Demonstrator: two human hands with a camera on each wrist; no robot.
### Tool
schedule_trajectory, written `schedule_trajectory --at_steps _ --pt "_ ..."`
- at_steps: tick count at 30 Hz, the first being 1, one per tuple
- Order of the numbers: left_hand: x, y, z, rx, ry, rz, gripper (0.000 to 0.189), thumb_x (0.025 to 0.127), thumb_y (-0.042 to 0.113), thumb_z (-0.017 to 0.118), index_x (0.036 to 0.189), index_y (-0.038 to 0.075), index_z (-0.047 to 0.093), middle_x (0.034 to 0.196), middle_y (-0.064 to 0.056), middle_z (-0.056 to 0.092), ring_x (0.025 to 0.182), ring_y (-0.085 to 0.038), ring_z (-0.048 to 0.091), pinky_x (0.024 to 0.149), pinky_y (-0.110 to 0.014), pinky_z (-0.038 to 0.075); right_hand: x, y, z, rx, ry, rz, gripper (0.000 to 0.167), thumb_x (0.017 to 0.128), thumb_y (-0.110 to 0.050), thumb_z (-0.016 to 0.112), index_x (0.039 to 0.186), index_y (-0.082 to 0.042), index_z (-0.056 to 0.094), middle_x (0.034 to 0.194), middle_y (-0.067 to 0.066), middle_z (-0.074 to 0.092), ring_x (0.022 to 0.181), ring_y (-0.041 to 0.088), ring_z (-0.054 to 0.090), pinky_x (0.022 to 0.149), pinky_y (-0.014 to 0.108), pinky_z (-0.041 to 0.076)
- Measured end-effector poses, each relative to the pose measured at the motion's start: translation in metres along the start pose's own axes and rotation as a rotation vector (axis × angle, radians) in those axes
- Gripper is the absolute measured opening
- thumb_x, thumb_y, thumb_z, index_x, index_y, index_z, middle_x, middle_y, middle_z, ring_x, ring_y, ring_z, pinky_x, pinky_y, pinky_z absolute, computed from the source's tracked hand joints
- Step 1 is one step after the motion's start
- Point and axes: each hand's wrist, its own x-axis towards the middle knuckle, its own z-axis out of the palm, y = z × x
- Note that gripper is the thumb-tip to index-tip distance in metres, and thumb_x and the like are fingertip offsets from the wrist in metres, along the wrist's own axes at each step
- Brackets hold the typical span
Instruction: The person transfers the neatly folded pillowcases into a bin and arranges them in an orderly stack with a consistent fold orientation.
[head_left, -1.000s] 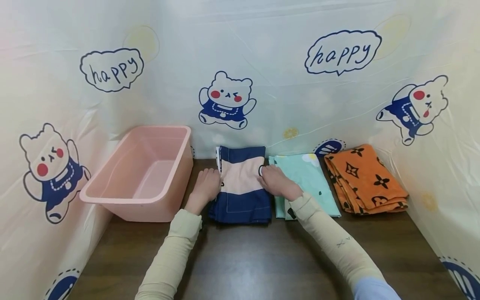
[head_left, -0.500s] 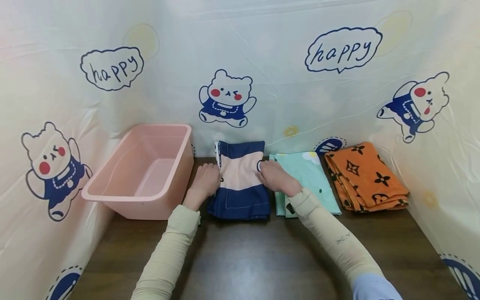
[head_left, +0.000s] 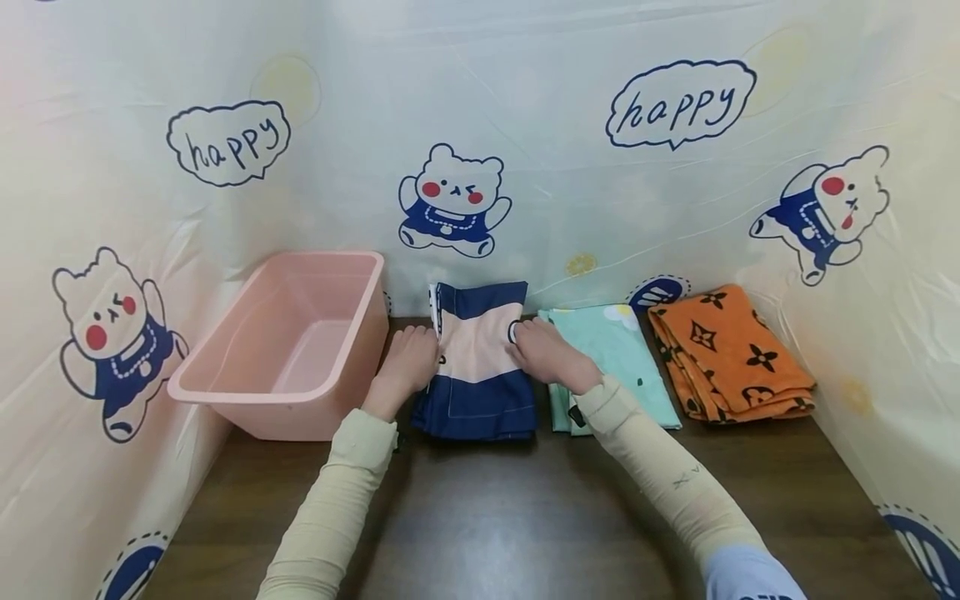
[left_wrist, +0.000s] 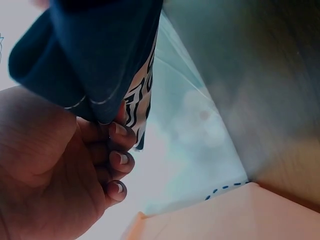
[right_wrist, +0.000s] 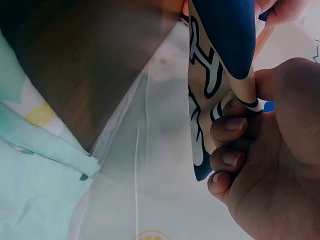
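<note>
Cream-sleeved, the left hand [head_left: 408, 360] is pinching the left edge of a folded navy and pink cloth [head_left: 480, 348], and the right hand [head_left: 551, 354] is gripping the opposite edge. The cloth is lying squarely between them, neither hand being nearer, its long axis running front to back; it seems to be rising off the bench [head_left: 472, 517], though whether its near end is touching I cannot tell. Just to the left, a pink basin [head_left: 300, 421] is standing, the left hand being closer to it. Rightward, a green cloth [head_left: 611, 358] is lying partly hidden by the right hand, with an orange cloth [head_left: 738, 350] resting beyond
</note>
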Motion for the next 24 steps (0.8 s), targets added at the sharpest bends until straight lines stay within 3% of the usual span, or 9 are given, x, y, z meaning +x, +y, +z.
schedule_trajectory --at_steps 15,24 --pt "-0.012 -0.002 -0.018 0.062 0.029 0.017 0.030 0.105 0.023 0.055 0.101 -0.005 0.065 0.087 -0.017 0.063 0.082 -0.032 0.058 0.075 -0.044 0.047 -0.003 -0.019 -0.018 -0.024 0.019 -0.034 0.032 0.110 -0.028 0.043 0.097 -0.003 0.059 0.077 0.008 0.051 0.077 0.027 0.050 0.081 0.041 0.040" --pt "-0.014 -0.003 -0.034 0.079 0.050 0.004 0.030 0.104 0.020 0.054 0.101 -0.008 0.065 0.092 -0.021 0.065 0.086 -0.036 0.061 0.076 -0.046 0.049 -0.003 -0.028 -0.032 -0.013 0.022 -0.006 0.033 0.109 -0.028 0.045 0.102 0.000 0.060 0.078 0.009 0.052 0.077 0.029 0.049 0.078 0.041 0.041"
